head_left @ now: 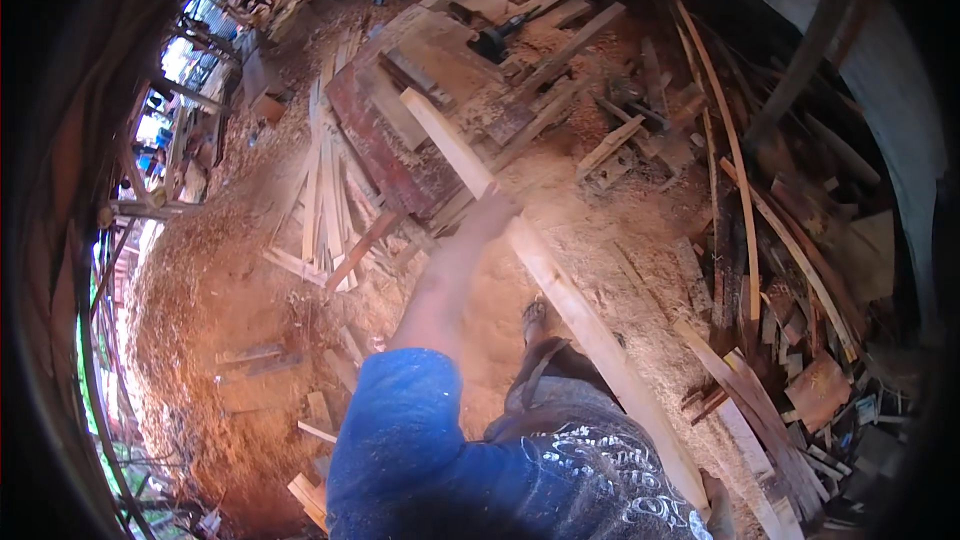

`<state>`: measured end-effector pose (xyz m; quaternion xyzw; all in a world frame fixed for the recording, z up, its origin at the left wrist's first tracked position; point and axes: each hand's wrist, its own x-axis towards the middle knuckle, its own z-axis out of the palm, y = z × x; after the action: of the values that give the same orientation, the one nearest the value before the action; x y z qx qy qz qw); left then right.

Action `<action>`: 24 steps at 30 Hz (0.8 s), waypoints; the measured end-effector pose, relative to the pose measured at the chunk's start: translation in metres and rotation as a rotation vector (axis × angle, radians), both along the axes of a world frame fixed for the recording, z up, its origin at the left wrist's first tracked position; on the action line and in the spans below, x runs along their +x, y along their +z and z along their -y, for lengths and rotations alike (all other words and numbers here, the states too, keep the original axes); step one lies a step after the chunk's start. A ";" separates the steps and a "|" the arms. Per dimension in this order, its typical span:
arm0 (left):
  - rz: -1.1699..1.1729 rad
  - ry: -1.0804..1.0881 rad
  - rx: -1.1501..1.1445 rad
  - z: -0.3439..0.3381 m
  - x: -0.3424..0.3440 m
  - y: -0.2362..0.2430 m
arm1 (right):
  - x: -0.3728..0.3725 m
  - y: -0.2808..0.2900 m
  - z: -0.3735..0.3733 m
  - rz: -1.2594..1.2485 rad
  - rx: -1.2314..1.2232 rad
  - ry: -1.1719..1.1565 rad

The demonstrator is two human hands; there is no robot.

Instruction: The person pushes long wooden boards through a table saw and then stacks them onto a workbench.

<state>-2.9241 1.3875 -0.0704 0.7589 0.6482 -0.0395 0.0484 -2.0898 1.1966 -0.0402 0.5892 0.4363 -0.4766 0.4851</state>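
My left hand [494, 210] is closed on a long, pale wooden plank [575, 305], its forearm rising from the blue sleeve at the bottom. The plank runs diagonally from the upper middle down to the lower right, beside my body. My right hand is not visible. My bare foot [533, 320] shows on the sawdust-covered ground below the plank. Just beyond the plank's far end lies a low heap of boards with a reddish, worn panel [365, 140] and a dark tool [487, 40] on it.
Loose pale strips [315, 190] lie left of the boards. A shavings mound [200, 320] spreads at the left, under a timber frame. Long slats [740, 190], offcuts [820, 390] and an angled post [800, 60] crowd the right side. Small wooden pieces [615, 150] lie at middle right.
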 end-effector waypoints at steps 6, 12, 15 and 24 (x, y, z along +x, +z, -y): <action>-0.012 -0.034 -0.004 -0.004 -0.010 -0.016 | -0.002 -0.005 -0.014 0.005 -0.015 -0.006; -0.014 0.130 0.294 -0.010 0.006 -0.018 | -0.012 -0.010 -0.044 0.001 -0.011 0.018; 0.249 0.410 0.344 0.013 0.012 -0.055 | -0.025 -0.014 -0.064 -0.025 -0.016 0.044; 0.911 1.271 0.531 -0.044 0.105 -0.095 | -0.044 -0.013 -0.101 -0.003 0.046 0.030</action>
<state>-2.8187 1.4313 -0.1656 0.1753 0.8586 0.4613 0.1387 -2.1340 1.2979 -0.0537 0.5928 0.4565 -0.4602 0.4779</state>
